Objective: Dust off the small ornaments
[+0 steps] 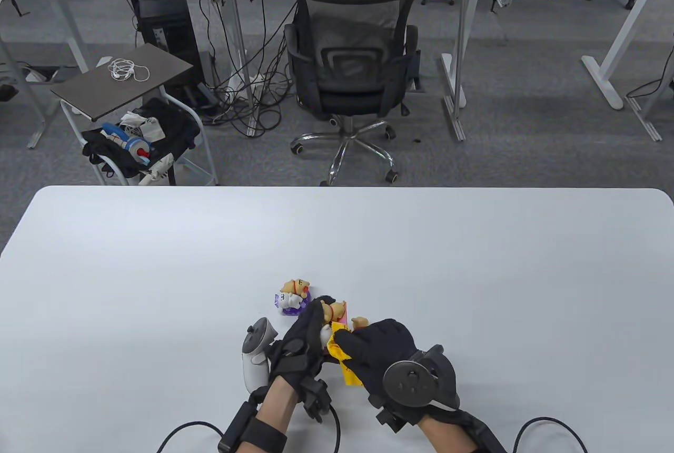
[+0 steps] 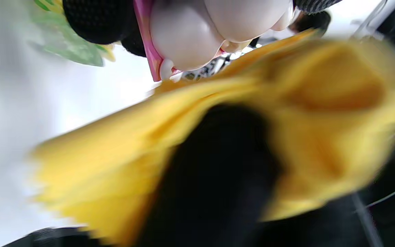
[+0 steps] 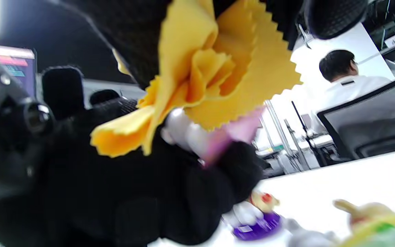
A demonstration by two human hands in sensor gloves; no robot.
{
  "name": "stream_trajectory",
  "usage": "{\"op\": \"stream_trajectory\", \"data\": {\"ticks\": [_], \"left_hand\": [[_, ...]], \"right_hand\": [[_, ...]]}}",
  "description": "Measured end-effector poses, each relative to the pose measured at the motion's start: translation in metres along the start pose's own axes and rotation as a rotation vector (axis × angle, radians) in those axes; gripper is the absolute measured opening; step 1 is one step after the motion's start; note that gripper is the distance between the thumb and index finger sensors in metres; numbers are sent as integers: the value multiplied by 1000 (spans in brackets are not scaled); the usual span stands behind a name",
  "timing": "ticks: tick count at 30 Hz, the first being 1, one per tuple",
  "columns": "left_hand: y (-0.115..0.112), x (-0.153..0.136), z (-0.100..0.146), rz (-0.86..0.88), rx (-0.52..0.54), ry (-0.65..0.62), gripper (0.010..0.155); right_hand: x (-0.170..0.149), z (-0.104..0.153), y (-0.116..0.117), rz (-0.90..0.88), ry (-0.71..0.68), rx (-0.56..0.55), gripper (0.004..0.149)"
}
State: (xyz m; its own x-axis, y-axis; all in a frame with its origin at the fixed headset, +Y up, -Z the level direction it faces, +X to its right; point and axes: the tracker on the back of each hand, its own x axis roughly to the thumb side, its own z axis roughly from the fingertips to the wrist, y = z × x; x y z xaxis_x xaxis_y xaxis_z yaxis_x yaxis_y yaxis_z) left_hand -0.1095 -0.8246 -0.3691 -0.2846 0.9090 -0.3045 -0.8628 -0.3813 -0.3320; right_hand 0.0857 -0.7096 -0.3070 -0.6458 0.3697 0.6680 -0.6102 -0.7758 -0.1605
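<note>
Left hand point(image 1: 305, 340) gripped small pink-based white figurine point(image 1: 333, 313), right hand point(image 1: 376, 350) pinched crumpled yellow cloth point(image 1: 342, 355) against it. Probably best wiped gently into crevices, grip kept firm.

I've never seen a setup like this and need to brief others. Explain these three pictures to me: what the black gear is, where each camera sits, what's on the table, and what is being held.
There is no robot here: a person wears black sensor gloves, with a tracker strapped to the back of each hand. The table view looks down from above; the other two pictures come from cameras on the wrists, so they are close and blurry.

The left hand grips a small figurine on a pink base. The right hand holds a yellow cloth against it, apparently dusting. On the white table stand a figurine on a purple base and, partly hidden behind the right hand, another ornament. Beyond, someone sits in an office chair.
</note>
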Motion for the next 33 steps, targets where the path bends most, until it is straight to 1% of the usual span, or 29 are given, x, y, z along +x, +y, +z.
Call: {"op": "stream_trajectory", "data": {"ticks": [1, 2, 3, 5, 6, 7, 9, 10, 11, 12, 13, 14, 15, 16, 17, 18, 20, 21, 22, 23, 24, 25, 27, 28, 29, 31, 33], "left_hand": [[-3, 0, -1, -11, -19, -15, 63], [-5, 2, -3, 17, -37, -42, 62], [-4, 5, -3, 52, -22, -46, 62], [4, 9, -2, 71, -28, -91, 61], [7, 9, 0, 46, -3, -75, 61], [8, 11, 1, 42, 6, -85, 61], [5, 11, 2, 7, -11, -64, 61], [1, 9, 1, -43, -18, -45, 61], [-3, 7, 0, -68, -30, -37, 60], [-9, 4, -3, -73, -66, -34, 60], [-10, 2, -4, -46, -90, -23, 61], [-11, 1, -5, 22, -89, -26, 60], [-12, 2, -4, 58, -117, -37, 60], [-11, 2, -4, 54, -116, -27, 60], [-9, 3, -2, 37, -85, -41, 60], [-7, 4, -1, 46, -82, -54, 59], [-6, 5, -1, 48, -72, -50, 59], [-5, 5, 0, 25, -56, -44, 59], [-5, 4, -1, 9, -57, -33, 59], [-5, 3, 0, 16, -68, -40, 59], [-5, 3, -1, 60, -77, -49, 59], [-6, 4, 0, 84, -76, -51, 58], [-4, 5, 2, 17, -43, -46, 57], [-3, 5, 1, 13, -34, -49, 57], [-3, 5, 2, 8, -33, -44, 56], [-4, 3, 1, 19, -39, -42, 56], [-6, 2, -1, 23, -51, -27, 55]], "right_hand": [[1, 0, 2, 19, 0, 23, 46], [0, 0, 4, 45, 5, 46, 46], [-1, 1, 0, 36, 8, 11, 45], [-6, -2, -2, 47, 48, 78, 45], [-9, -2, -2, 20, 51, 64, 44], [-12, -1, -3, 40, 71, 33, 45], [-15, 0, -5, 21, 77, -22, 46], [-15, -1, -4, -14, 67, -18, 46], [-14, -1, -3, -6, 63, -16, 46], [-13, -1, 0, 49, 62, 3, 46], [-14, 1, -3, 84, 74, -3, 45], [-17, 0, -5, 96, 72, -35, 44], [-21, -1, -8, 118, 98, -30, 44], [-24, -1, -9, 113, 104, -46, 43], [-26, 0, -10, 137, 107, -47, 43], [-26, 1, -11, 173, 97, -41, 44], [-18, 1, -10, 117, 38, -53, 45], [-11, 0, -8, 59, 12, -34, 44], [-7, 0, -5, 39, -1, -9, 44], [-4, 0, -2, 62, 2, 15, 44], [-6, 0, -1, 122, 27, 24, 45], [-9, 0, -3, 140, 35, 15, 44], [-18, -1, -4, 127, 96, 44, 44], [-22, -1, -5, 150, 119, 47, 44], [-24, 0, -6, 149, 124, 17, 45], [-24, 0, -8, 94, 131, -24, 46], [-26, -1, -6, -6, 175, -25, 46]]}}
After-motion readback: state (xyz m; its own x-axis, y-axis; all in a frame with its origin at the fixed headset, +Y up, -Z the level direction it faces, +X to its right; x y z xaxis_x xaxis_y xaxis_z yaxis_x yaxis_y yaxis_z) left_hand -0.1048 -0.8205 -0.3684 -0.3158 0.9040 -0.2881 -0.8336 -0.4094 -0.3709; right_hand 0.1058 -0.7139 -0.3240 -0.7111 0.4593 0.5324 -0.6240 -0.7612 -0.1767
